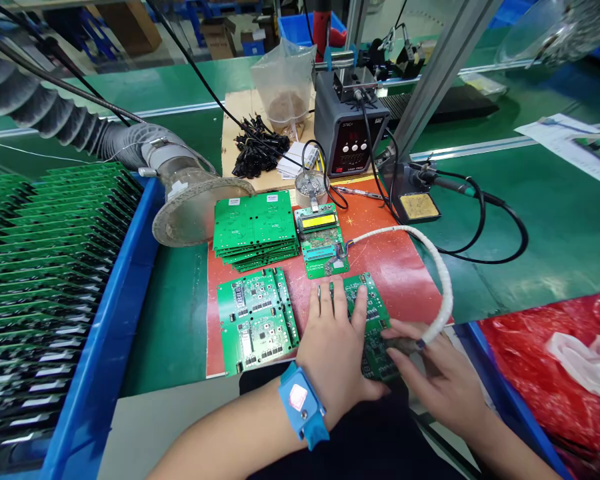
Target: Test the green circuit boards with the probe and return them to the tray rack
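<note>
My left hand (335, 350), a blue wrist strap (303, 403) on its wrist, lies with spread fingers over a green circuit board (373, 300) and covers its left part. At the board's right edge, my right hand (443, 377) pinches a dark probe-like connector (403, 345) at the end of a white wrapped cable (443, 273). The connector's tip is over the board; whether it touches cannot be made out. That cable loops back to a small programmer board (325, 237) with a lit yellow display. Left of my left hand lie populated circuit boards (255, 323).
A stack of green boards (255, 223) stands behind, beside a fume duct hood (195, 207). Blue bins hold upright boards (55, 267) at left and red plastic (545, 353) at right. A soldering station (350, 133) and iron in its stand (425, 180) are at the back.
</note>
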`<state>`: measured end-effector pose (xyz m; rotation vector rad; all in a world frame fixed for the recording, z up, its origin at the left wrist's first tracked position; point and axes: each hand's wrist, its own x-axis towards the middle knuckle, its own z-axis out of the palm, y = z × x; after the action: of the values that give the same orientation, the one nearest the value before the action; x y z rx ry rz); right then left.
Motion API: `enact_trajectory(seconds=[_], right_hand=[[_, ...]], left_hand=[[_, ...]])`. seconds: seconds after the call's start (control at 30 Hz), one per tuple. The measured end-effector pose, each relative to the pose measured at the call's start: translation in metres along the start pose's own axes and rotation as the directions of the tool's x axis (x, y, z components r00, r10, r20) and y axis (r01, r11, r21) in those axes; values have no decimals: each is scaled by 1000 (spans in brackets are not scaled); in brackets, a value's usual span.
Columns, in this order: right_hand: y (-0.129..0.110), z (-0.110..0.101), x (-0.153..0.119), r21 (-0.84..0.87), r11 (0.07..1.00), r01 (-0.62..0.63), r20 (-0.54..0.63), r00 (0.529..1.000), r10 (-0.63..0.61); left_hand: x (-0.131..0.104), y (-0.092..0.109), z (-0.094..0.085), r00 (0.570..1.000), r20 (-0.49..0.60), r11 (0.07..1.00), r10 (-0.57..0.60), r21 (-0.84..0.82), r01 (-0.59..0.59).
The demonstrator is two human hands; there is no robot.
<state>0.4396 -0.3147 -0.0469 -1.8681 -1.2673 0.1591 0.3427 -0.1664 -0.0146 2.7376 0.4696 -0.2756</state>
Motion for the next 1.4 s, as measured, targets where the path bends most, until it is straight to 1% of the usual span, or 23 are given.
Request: enact_trajectory(seconds=[0.07,0.13,0.2,0.27,0.37,0.47,0.53,0.6,0.73,0.93,1.03,1.17,1.27,1.4], right_hand=[[-2,-1,2,68,997,-47,-29,998,49],[-4,-1,8,200,971,-132,-98,983,154],[-5,3,19,333,920,-207,-158,950,271],[-3,9,33,402,884,-238,-177,927,330],[4,22,51,426,871,-244,-148,931,333],[14,32,58,395,880,-264,-98,940,326],[18,35,56,349,897,-271,-84,944,318],[21,37,54,302,915,-266,-79,950,302],[20,36,51,256,938,-234,-77,962,262],[17,36,54,184,965,-184,-71,977,200],[19,37,54,120,978,-168,-81,981,178],[21,39,54,69,983,-172,-115,977,179],[23,40,53,73,982,-174,-123,976,182],[24,38,51,152,970,-188,-79,976,202]], left_hand=[[-2,-1,-3,1000,-14,1000,11,-7,-11],[-8,-6,-10,999,-39,1000,14,-1,-14],[-20,-18,-19,998,-70,1000,-4,27,6],[-36,-39,-28,994,-105,997,-36,66,43],[-58,-79,-36,985,-159,991,-61,112,80],[-72,-115,-36,986,-159,990,-46,124,66],[-75,-131,-34,989,-140,991,-47,119,64],[-75,-141,-30,991,-121,992,-57,106,70],[-74,-149,-24,994,-97,997,-54,57,60],[-72,-152,-26,991,-126,998,-35,54,42],[-72,-152,-26,994,-101,997,-42,64,49],[-72,-152,-27,996,-73,997,-45,58,50],[-72,-152,-28,996,-82,998,-42,48,46],[-70,-152,-29,996,-87,999,-29,26,32]])
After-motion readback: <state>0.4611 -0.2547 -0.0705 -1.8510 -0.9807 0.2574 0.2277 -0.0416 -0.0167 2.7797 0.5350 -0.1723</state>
